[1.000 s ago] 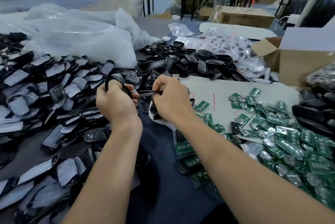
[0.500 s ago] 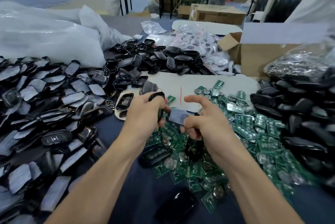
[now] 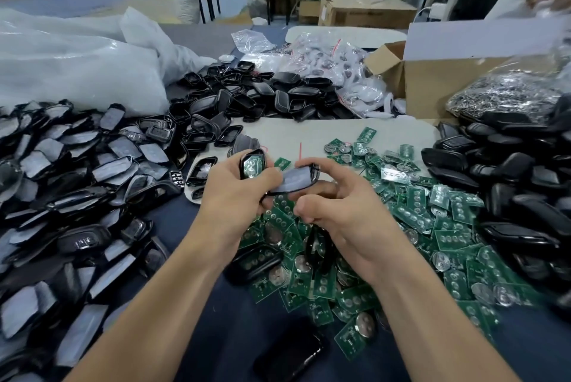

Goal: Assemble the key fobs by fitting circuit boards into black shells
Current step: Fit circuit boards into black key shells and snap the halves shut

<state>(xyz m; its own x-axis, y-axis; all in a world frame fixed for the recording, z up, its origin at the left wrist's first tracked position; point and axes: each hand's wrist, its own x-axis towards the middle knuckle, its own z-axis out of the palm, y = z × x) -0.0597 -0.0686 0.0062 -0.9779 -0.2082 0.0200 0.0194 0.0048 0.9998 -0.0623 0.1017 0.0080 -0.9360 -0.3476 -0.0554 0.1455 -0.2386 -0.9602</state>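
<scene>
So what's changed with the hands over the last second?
Both hands moved right, from the film-covered covers to above the loose green circuit boards. The left hand now holds an open black plastic shell with a green board inside; the right hand holds a grey film-faced cover beside it. The black shell heaps and brown cardboard box stayed put.

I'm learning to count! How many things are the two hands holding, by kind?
Open black plastic shell, left hand: 1
Green circuit board inside it: 1
Black shell half with grey film, right hand: 1
Total: 3
</scene>
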